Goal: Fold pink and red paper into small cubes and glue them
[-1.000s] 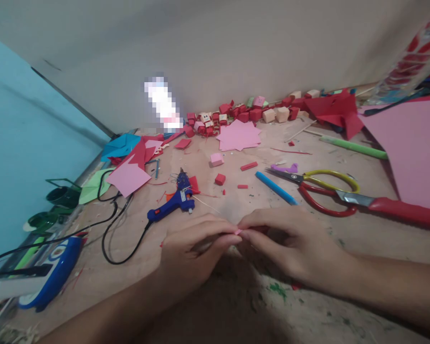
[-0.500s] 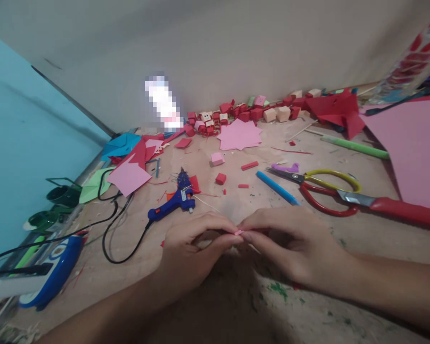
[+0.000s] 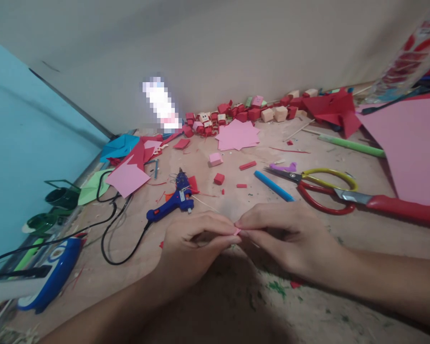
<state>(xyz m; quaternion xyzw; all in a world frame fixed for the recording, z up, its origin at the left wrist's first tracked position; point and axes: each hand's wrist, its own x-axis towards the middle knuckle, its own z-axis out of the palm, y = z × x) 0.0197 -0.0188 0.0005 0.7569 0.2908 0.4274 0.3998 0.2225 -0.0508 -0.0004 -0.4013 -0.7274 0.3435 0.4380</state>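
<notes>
A tiny piece of pink paper shows between my fingertips, low in the middle of the head view. My left hand pinches it between thumb and fingers from the left. From the right, my right hand pinches at the same piece, its fingertips meeting those of the left. Most of the paper is covered by the fingers. Beyond the hands lie a small red paper cube, a pink paper block and short red paper strips. A blue glue gun rests left of them.
Scissors and a red-handled cutter lie to the right, beside a blue paper tube. Pink paper sheets and several paper figures line the wall. A black cord loops at left near a blue-and-white object.
The pink paper has turned slightly between my fingertips, and my right fingers have shifted a little. The view has moved slightly; the things on the table stay where they were.
</notes>
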